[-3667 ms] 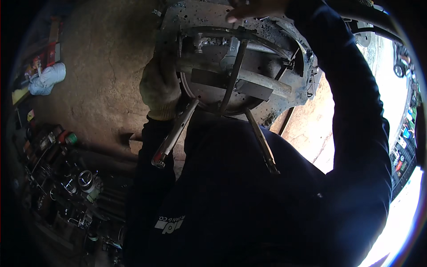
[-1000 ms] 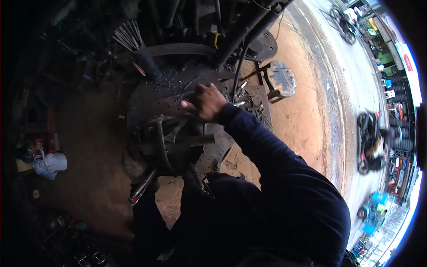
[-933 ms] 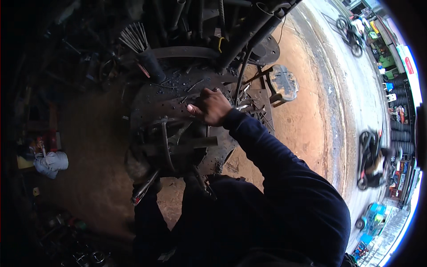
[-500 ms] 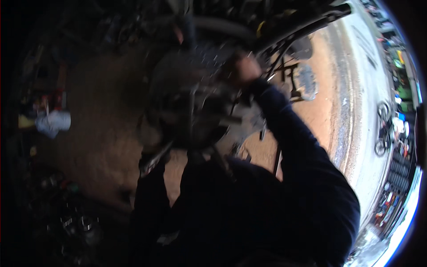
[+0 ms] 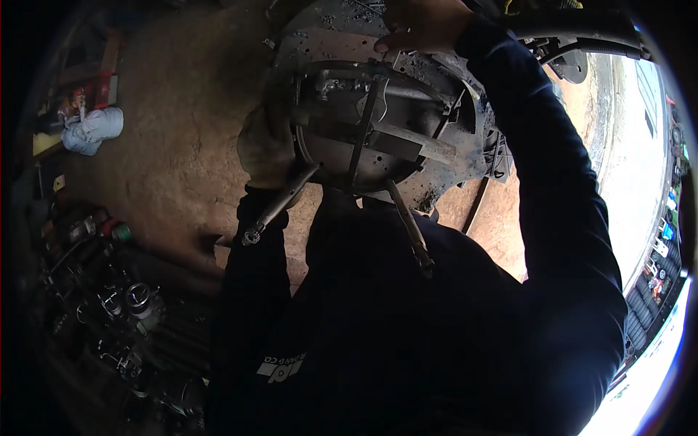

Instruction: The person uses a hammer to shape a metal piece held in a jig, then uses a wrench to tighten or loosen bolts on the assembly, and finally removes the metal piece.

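Observation:
A round metal frame (image 5: 361,131) with crossbars lies on a worn, dirty metal plate (image 5: 445,178). Two metal rods, a left one (image 5: 280,205) and a right one (image 5: 411,231), stick out from it toward my body. At the left rim my left hand (image 5: 267,149), in what looks like a dark glove, is against the frame; its fingers are lost in shadow. My right hand (image 5: 429,25) reaches over the plate's far part. Its thumb and fingers are apart, with no held object visible, and the top edge of the view cuts it off. Small dark bits lie scattered on the plate.
A thick dark bar (image 5: 574,25) crosses at the upper right, beyond my right forearm. On the left floor lie a pale blue bundle (image 5: 94,131) and a red object (image 5: 107,91). Metal parts (image 5: 142,301) crowd the lower left. A bright road runs along the right.
The view has shifted and sharpened, and the frame and plate appear higher in it. My right hand is farther up over the plate. My left hand stays by the left rim.

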The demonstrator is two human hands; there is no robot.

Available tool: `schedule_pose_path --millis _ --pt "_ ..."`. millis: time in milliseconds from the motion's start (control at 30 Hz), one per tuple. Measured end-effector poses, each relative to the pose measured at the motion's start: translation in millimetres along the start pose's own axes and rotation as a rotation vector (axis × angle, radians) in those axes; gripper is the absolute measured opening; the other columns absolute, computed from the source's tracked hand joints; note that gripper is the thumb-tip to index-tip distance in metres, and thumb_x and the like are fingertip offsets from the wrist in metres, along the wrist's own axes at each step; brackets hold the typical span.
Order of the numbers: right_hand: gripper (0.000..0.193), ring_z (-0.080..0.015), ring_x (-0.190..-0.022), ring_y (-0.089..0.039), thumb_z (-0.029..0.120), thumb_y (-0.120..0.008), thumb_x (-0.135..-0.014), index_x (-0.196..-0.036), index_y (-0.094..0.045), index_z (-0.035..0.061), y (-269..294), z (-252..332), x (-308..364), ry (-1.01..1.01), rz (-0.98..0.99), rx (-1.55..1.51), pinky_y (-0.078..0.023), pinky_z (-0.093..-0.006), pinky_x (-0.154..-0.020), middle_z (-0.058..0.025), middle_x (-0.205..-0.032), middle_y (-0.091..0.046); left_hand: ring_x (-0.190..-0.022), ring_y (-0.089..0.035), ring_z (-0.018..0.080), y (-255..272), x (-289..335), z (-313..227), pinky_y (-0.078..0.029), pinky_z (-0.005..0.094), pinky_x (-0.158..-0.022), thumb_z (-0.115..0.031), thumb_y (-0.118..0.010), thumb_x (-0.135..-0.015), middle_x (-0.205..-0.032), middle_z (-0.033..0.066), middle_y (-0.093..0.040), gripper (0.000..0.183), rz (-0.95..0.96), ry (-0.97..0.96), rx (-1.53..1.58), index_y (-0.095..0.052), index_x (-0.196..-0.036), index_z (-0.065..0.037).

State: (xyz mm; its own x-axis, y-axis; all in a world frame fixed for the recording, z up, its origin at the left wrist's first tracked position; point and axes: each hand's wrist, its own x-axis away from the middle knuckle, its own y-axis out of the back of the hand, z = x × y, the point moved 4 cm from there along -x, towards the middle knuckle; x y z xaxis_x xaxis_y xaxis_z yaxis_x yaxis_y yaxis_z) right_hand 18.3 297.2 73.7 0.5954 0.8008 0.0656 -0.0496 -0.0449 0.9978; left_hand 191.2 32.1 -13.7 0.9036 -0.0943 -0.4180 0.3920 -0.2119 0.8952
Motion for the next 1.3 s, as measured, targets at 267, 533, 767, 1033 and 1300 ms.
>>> schedule_pose_path --millis 267,533,767,1033,1300 --pt "0.046 -0.033 -0.095 -0.065 0.057 -0.064 -0.087 -0.086 -0.077 0.0123 9.6 21.5 -38.3 0.226 0.0 -0.112 -0.051 -0.0454 -0.085 -0.0097 -0.089 -0.071 -0.072 -0.067 0.0331 -4.4 1.5 4.2 -0.055 0.044 -0.061 -0.026 -0.066 -0.091 -0.086 0.012 -0.066 0.028 -0.022 0.014 0.012 -0.063 -0.113 -0.009" --pt "0.047 -0.0325 -0.104 -0.059 0.055 -0.056 -0.095 -0.089 -0.077 0.0126 -10.8 42.3 -57.5 0.449 0.027 -0.052 -0.045 -0.0479 -0.094 -0.007 -0.089 -0.07 -0.073 -0.067 0.0335 -5.4 3.5 8.5 -0.055 0.0438 -0.059 -0.026 -0.069 -0.09 -0.088 0.0126 -0.067 0.028 -0.031 0.028 0.06 -0.065 -0.112 -0.01" --pt "0.048 -0.0305 -0.099 -0.06 0.055 -0.057 -0.094 -0.08 -0.077 0.0138 -20.5 35.2 -41.2 0.341 0.007 -0.115 -0.047 -0.0464 -0.089 -0.0057 -0.085 -0.07 -0.074 -0.067 0.033 -2.3 -0.2 3.6 -0.055 0.043 -0.059 -0.021 -0.069 -0.088 -0.087 0.0119 -0.066 0.028 -0.025 0.032 0.099 -0.063 -0.114 -0.011" --pt "0.041 -0.0294 -0.085 -0.063 0.049 -0.062 -0.091 -0.075 -0.076 0.0136 -41.6 30.2 -48.1 0.141 0.178 0.065 -0.048 -0.047 -0.076 -0.0059 -0.078 -0.071 -0.073 -0.066 0.0335 10.7 -6.3 -1.8 -0.054 0.0442 -0.059 -0.018 -0.064 -0.088 -0.085 0.013 -0.065 0.016 0.047 0.005 0.076 -0.062 -0.102 -0.01" --pt "0.037 -0.0285 -0.091 -0.063 0.05 -0.061 -0.091 -0.087 -0.076 0.0166 -59.0 18.9 8.7 0.053 -0.23 -0.032 -0.046 -0.0532 -0.076 -0.0066 -0.084 -0.07 -0.075 -0.066 0.0402 5.7 -3.0 -1.5 -0.053 0.0496 -0.067 -0.03 -0.052 -0.098 -0.087 0.018 -0.067 0.026 -0.015 0.079 0.121 -0.064 -0.092 -0.008"
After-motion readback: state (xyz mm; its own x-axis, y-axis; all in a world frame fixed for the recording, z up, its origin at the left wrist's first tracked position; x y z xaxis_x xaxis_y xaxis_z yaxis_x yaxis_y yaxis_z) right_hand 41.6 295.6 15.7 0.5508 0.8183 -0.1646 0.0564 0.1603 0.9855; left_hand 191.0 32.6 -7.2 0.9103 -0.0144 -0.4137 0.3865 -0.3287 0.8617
